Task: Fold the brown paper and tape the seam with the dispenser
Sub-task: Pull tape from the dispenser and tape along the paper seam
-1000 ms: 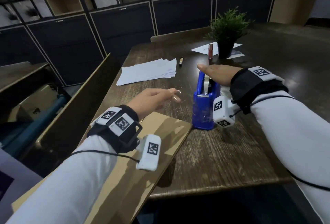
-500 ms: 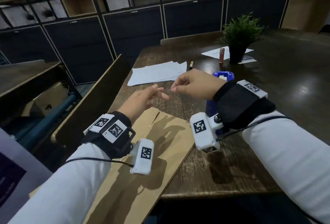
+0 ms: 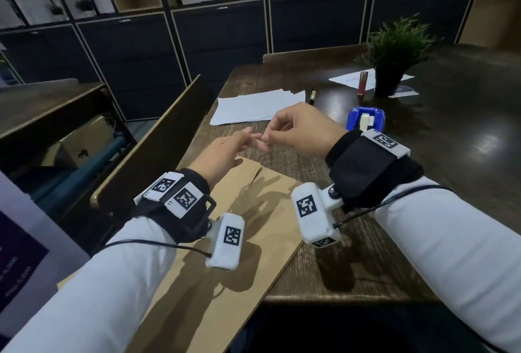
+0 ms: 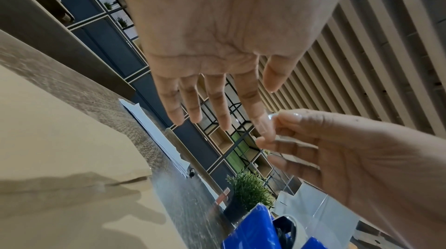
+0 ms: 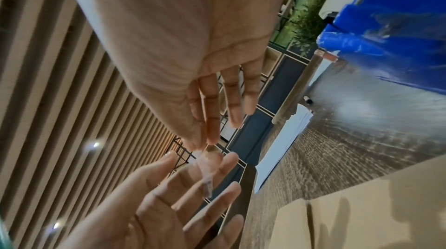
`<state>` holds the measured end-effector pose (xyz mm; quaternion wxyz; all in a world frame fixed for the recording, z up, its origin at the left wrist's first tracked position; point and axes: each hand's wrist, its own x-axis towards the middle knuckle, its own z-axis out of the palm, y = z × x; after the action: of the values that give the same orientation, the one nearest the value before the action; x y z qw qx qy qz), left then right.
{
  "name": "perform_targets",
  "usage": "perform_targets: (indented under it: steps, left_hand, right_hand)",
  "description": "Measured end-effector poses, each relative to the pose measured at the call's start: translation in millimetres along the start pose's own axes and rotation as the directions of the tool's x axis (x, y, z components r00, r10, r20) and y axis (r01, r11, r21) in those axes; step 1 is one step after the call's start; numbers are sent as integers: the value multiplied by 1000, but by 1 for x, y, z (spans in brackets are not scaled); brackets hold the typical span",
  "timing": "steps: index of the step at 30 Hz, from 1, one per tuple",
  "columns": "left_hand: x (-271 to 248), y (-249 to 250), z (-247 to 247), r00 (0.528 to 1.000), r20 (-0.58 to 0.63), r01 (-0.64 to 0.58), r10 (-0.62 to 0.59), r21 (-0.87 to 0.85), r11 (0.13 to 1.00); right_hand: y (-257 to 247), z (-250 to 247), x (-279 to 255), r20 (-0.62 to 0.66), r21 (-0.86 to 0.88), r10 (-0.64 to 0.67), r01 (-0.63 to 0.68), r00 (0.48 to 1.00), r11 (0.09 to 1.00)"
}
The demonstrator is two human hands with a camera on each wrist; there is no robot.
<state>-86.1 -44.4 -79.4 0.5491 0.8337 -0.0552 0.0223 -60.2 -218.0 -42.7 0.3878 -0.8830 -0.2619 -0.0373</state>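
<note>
Two hands: right hand (image 3: pixel 298 130) pinching clear tape strip (image 5: pixel 205 169) against flat left hand (image 3: pixel 222 152) fingers, above brown paper (image 3: pixel 253 228).

Two hands, left (image 3: pixel 222 152) and right (image 3: pixel 298 130), are meeting above one wooden table (image 3: pixel 352 262). One folded brown paper (image 3: pixel 253 228), one blue tape dispenser (image 3: pixel 366 119), one stack of white sheets (image 3: pixel 253 106), one potted plant (image 3: pixel 394 51), one pen (image 3: pixel 312 96) and one red tube (image 3: pixel 362 83) are sitting there.

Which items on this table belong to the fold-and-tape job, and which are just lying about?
Job: brown paper, blue dispenser, clear tape piece pinched by the right hand against the left hand.

Lying about: white sheets, potted plant, pen, red tube.
</note>
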Motion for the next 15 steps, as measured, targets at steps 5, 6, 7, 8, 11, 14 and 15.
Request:
perform_targets:
  steps: [5,6,7,8,11,14,15]
  left_hand:
    - [2,-3,-4,995,-74,64,-70,-80,995]
    - [2,-3,-4,992,-87,81,-90,-107,991]
    - [2,-3,-4,990,-94,97,-109,-123,988]
    - [3,-4,-5,988,-97,111,-124,-123,986]
    - [4,-9,-12,984,-103,137,-146,-84,987]
    - [5,-13,-20,982,-92,169,-168,11,985]
    - [6,-14,-22,979,-72,197,-192,62,979]
  right_hand:
    - [-5,12,-3,-79,-185,-134,118,988,976]
    - [-6,14,-4,-80,-218,-175,154,981,964]
    - [-6,17,-3,-77,-238,-212,189,974,953]
    - [-6,20,-3,-70,-244,-239,215,968,945]
    - [-5,25,-2,-73,-187,-220,204,973,961]
    - [0,23,1,-91,-57,-96,92,991,994]
    - [4,23,2,-90,-25,-53,50,995,998]
